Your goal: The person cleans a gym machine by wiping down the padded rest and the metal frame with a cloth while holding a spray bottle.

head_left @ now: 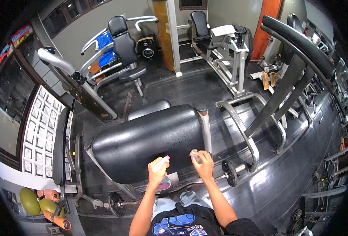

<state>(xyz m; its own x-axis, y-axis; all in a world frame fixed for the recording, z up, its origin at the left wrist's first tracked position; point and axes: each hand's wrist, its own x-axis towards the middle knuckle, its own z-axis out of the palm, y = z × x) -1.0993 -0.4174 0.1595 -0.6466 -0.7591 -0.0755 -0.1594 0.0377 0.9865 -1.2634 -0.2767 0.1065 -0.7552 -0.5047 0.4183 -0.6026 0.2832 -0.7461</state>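
Note:
My left hand [156, 171] is wrapped around the neck of a spray bottle [164, 183] with a white and pink head; its see-through body hangs below my fingers. A small greyish, crumpled-looking cloth [195, 153] is pinched in my right hand [204, 165], partly hidden by the fingers. Both hands are over the near edge of a wide black padded bench [150, 137], whose surface is shiny and has worn patches toward the right. Whether the cloth touches the pad, I cannot tell. A curved barbell [142, 200] lies low between my body and the pad.
Weight plates [116, 204] sit at the bar's ends. A metal-framed machine [252, 149] stands close on the right. At the back left is a seated machine with a black backrest [125, 47]. Green balls [30, 200] and an orange roller [57, 220] lie at lower left.

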